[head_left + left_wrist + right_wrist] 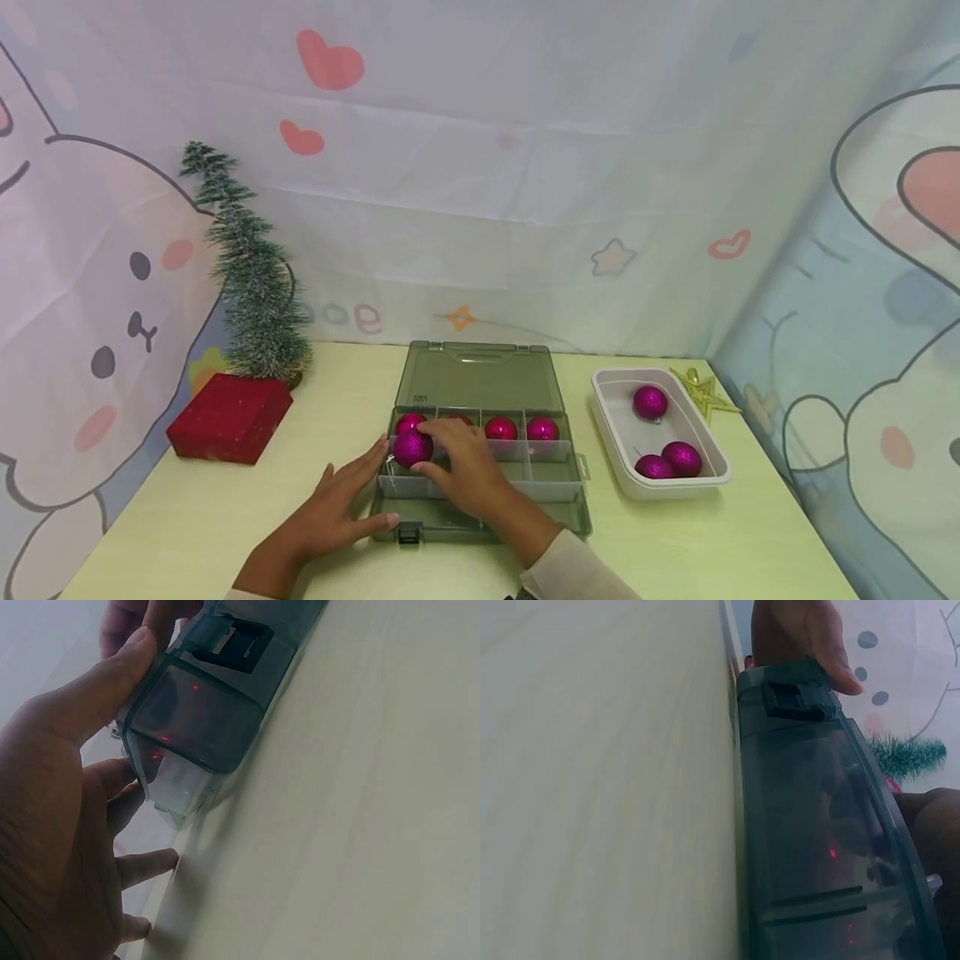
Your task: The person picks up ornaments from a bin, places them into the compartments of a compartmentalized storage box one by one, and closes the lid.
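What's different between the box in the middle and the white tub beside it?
The divided box is smoky green-grey and see-through, while the white tub is plain white. Walls split the divided box into compartments; the white tub is one undivided space. The divided box has a latch in front, while the white tub shows none. Both hold round, shiny balls.

The head view looks forward and down from above the table (pixel 750 542), far enough back to take in the whole compartment box (pixel 558 504) and the printed backdrop (pixel 480 167); both wrist views, rolled sideways, look from low and close at the box's front, the right one facing leftward along it; all three share the front latch (pixel 408 533) and the left hand (pixel 330 512)
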Available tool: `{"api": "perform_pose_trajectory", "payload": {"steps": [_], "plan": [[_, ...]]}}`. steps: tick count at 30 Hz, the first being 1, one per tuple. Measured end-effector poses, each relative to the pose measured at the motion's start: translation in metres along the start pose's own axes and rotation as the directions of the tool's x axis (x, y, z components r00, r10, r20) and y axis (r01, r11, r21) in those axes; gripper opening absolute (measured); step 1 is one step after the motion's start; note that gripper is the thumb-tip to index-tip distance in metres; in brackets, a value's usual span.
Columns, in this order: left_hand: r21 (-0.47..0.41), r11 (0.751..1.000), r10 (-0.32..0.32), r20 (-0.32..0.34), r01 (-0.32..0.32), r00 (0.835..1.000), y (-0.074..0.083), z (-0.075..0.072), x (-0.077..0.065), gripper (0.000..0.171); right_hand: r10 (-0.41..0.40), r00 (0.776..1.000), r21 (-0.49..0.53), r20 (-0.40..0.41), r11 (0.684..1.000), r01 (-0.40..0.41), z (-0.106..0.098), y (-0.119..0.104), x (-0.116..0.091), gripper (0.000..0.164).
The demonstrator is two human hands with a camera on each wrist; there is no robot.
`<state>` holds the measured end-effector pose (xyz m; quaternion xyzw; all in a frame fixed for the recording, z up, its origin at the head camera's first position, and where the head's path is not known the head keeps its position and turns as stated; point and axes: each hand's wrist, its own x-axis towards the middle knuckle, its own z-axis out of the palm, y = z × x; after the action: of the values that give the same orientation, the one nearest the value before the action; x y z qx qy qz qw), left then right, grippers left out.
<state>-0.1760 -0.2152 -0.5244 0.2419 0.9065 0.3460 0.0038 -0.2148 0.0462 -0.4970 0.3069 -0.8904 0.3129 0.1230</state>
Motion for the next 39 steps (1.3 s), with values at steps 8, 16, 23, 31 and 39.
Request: {"api": "perform_pose_trajectory", "payload": {"steps": [8, 16, 23, 31, 39], "plan": [[0.003, 1.000, -0.013, -0.005, 0.013, 1.000, 0.000, 0.000, 0.000, 0.101, -0.004, 1.000, -0.050, 0.023, 0.999, 0.005, 0.001, -0.006, -0.001, 0.055], [0.009, 1.000, -0.012, -0.006, 0.012, 1.000, -0.003, 0.001, 0.000, 0.101, 0.007, 0.998, -0.077, 0.057, 0.997, -0.002, 0.002, -0.006, -0.001, 0.056], [0.000, 1.000, -0.003, -0.009, 0.003, 1.000, -0.003, 0.002, 0.000, 0.100, 0.034, 0.995, -0.100, 0.098, 0.995, -0.024, 0.002, -0.007, -0.001, 0.055], [-0.014, 1.000, -0.012, 0.003, 0.012, 1.000, -0.003, 0.001, 0.000, 0.100, 0.031, 0.995, -0.062, 0.092, 0.998, -0.025, 0.000, -0.007, -0.002, 0.053], [-0.017, 1.000, -0.018, 0.008, 0.019, 1.000, 0.000, -0.001, -0.001, 0.099, 0.022, 1.000, 0.000, 0.021, 1.000, -0.022, -0.018, 0.004, -0.003, 0.050]]}}
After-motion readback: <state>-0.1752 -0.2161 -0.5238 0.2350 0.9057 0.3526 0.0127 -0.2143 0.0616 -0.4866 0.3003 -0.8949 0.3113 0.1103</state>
